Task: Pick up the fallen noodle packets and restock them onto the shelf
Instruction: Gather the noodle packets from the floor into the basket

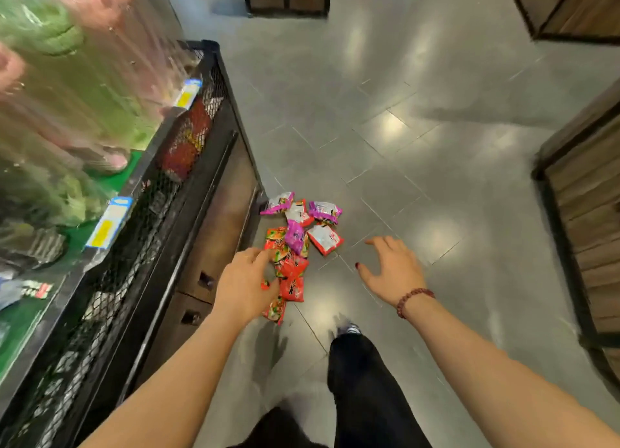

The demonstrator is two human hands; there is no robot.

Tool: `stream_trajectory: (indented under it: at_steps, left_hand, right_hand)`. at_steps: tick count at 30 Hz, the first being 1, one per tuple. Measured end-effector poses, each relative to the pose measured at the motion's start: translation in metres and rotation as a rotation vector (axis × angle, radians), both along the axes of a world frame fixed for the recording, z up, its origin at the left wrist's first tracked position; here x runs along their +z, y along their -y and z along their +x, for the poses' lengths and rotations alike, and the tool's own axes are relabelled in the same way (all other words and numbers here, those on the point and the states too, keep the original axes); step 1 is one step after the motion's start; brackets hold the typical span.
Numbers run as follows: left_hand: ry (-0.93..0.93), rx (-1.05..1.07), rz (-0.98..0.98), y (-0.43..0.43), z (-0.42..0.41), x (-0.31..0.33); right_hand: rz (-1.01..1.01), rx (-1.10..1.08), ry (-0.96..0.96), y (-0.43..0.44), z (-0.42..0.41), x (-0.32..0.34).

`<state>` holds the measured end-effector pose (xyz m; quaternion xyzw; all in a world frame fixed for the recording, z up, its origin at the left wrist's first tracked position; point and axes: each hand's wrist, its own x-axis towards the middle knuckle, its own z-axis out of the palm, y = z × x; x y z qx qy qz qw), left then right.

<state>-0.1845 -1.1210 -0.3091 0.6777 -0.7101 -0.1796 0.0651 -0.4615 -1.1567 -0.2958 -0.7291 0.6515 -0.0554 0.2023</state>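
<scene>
— What is that heap made of?

— I see glossy, crinkled plastic pillows. The noodle packets (292,267) lie in a loose heap on the grey tile floor (402,152), just beside the foot of the shelf (188,196). The ones nearest me are red with green and yellow print. Magenta and white-and-red ones lie at the far end, and several overlap.

— And the shelf?

— It is black metal, with a diamond mesh rail (214,75) along the front and a brown panel (221,206) below. Behind the mesh I make out red packets (188,139). Yellow price tags (109,223) in blue holders sit on the edge. The upper tiers are too blurred for me to name.

— Your hands?

— My left hand (245,280) hangs over the red end of the heap and hides part of it. Its fingers are loosely bent, and I see nothing gripped. My right hand (392,270) is to the right of the pile, apart from it. Its fingers are spread and it holds nothing. There is a dark-red bead bracelet (414,299) on that wrist.

— Anything else?

— Slatted wooden crates (587,196) stand at the right, well apart from the packets. The polished tiles show bright patches of glare.
</scene>
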Motion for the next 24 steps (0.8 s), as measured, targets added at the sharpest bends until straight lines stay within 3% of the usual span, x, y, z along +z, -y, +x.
stream_trajectory:
  at_steps: [18,24]
  left_hand:
    - [0.000,0.289,0.127,0.280,-0.033,-0.027]
    - [-0.046,0.548,0.169,0.325,-0.045,-0.039]
  right_hand:
    - [0.105,0.225,-0.017,0.362,-0.020,-0.028]
    - [0.207,0.422,-0.012,0.454,-0.009,-0.047]
